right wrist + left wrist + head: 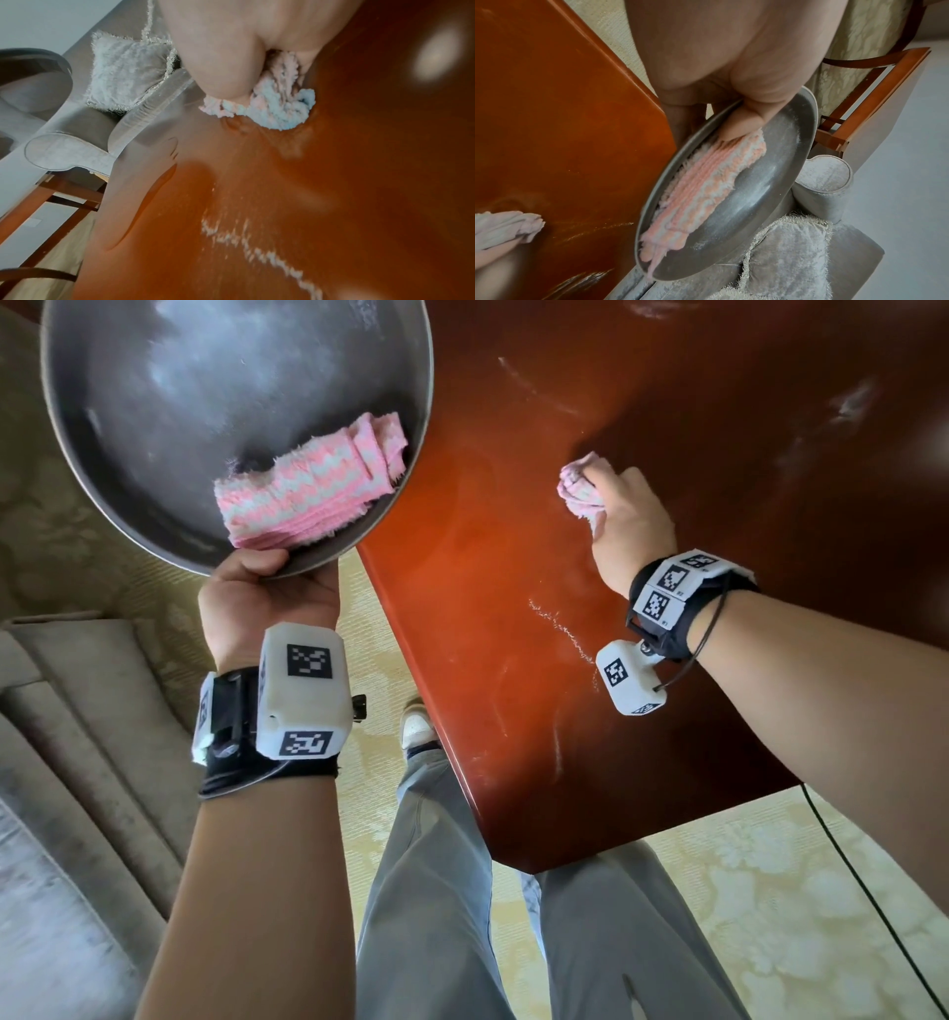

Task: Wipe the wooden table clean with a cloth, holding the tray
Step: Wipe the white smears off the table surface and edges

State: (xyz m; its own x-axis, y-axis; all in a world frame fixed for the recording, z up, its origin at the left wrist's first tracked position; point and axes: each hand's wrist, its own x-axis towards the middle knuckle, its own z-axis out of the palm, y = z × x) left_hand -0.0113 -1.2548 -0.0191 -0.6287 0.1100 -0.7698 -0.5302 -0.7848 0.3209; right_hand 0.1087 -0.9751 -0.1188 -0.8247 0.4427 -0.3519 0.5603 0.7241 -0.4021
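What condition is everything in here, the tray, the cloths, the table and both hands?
Tray: held tilted beside the table, dusted with white powder.
Striped cloth: folded, lying in the tray.
Left hand: grips the tray's rim, thumb on the striped cloth.
Wiping cloth: bunched, pressed on the table.
Right hand: grips the wiping cloth.
Table: glossy, streaked with white powder.

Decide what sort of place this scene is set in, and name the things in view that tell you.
Probably a home living or dining room: a glossy red-brown wooden table, a grey velvet sofa with a fringed grey cushion, and a pale patterned carpet.
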